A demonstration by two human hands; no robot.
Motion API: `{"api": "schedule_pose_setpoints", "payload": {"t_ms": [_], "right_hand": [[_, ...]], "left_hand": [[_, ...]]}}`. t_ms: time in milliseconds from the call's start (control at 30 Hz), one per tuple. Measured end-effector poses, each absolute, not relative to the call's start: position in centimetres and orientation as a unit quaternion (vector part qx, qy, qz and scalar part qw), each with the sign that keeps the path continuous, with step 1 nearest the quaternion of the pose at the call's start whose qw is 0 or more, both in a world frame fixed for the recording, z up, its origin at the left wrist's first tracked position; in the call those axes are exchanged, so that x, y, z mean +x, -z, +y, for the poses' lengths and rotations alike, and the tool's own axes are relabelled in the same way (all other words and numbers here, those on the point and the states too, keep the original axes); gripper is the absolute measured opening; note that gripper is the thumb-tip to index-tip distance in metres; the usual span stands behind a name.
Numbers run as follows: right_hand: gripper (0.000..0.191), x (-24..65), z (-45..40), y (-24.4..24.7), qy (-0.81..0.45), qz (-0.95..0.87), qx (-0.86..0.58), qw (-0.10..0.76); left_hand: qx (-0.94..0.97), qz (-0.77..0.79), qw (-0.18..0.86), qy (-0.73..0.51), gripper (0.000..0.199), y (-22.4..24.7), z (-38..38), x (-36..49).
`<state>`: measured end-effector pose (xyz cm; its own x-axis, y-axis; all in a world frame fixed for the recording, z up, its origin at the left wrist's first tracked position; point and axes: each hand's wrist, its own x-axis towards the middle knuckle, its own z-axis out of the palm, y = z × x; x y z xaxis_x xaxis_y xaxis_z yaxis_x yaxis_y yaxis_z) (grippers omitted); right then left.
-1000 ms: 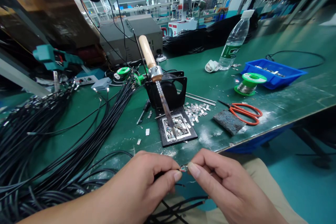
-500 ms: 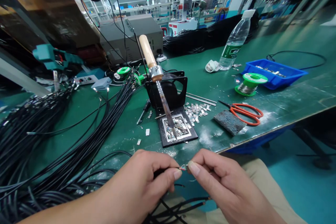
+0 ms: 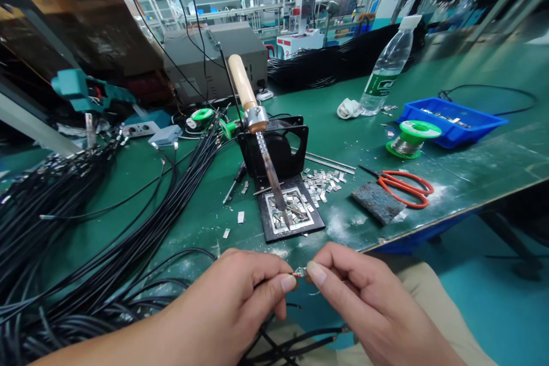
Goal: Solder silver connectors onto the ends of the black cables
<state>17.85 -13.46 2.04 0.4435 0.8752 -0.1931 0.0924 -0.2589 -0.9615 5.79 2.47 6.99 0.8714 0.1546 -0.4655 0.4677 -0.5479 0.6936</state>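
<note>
My left hand [image 3: 253, 286] pinches the end of a black cable, with thin coloured wires [image 3: 295, 274] showing past its fingertips. Close against it, my right hand [image 3: 355, 291] grips a small metal connector [image 3: 303, 271] between thumb and forefinger; most of the connector is covered. The wires meet the connector, but I cannot tell whether they are joined. Just beyond both hands, a soldering iron [image 3: 272, 174] with a wooden handle leans tip-down over a black base plate [image 3: 315, 226] holding small metal pieces. Other black cable ends [image 3: 317, 334] hang below my hands.
Bundled black cables [image 3: 171, 206] cover the left of the green table. A black fan [image 3: 278, 146] stands behind the iron. To the right are orange-handled scissors [image 3: 407, 186], a grey block [image 3: 377, 203], a solder spool [image 3: 414, 137], a blue tray [image 3: 472, 126] and a bottle [image 3: 388, 68].
The view has shifted very slightly. Both hands keep their pinch on the cable and connector, with almost no movement.
</note>
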Motion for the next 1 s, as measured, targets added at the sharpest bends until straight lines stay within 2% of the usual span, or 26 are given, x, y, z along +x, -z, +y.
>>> {"api": "schedule_pose_setpoints", "payload": {"t_ms": [1000], "right_hand": [[0.042,17.98,-13.64,-1.80,-0.378,-0.379,-0.687,0.492]], "left_hand": [[0.846,0.189,0.468,0.170,0.041,-6.76,2.67,6.00]]}}
